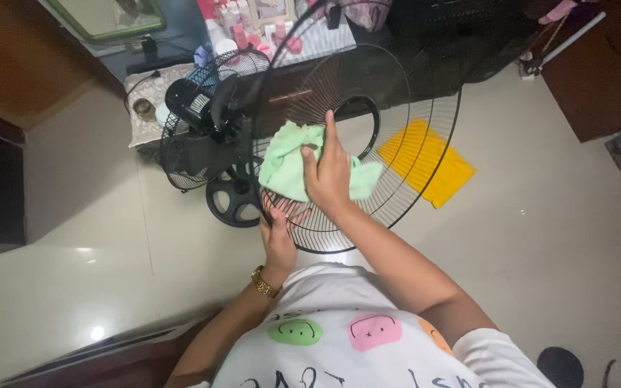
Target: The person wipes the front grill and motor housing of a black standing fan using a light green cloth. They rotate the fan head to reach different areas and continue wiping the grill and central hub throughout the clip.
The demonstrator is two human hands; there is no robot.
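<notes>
The right hand (330,172) presses a green cloth (289,169) flat against a black wire fan guard (397,93), fingers pinching the cloth's edge. The left hand (278,241) grips the guard's lower rim, fingers closed around it. Behind stands a fan (203,136) on the floor (540,237), beside a yellow mat (429,162).

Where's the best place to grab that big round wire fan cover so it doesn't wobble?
Probably the thick outer rim of the fan grille, taken from its lower edge nearest the body. The left hand grips there now, fingers curled round the rim, while the right hand presses a green cloth on the thin wires. The rim looks sturdier than those wires.
</notes>
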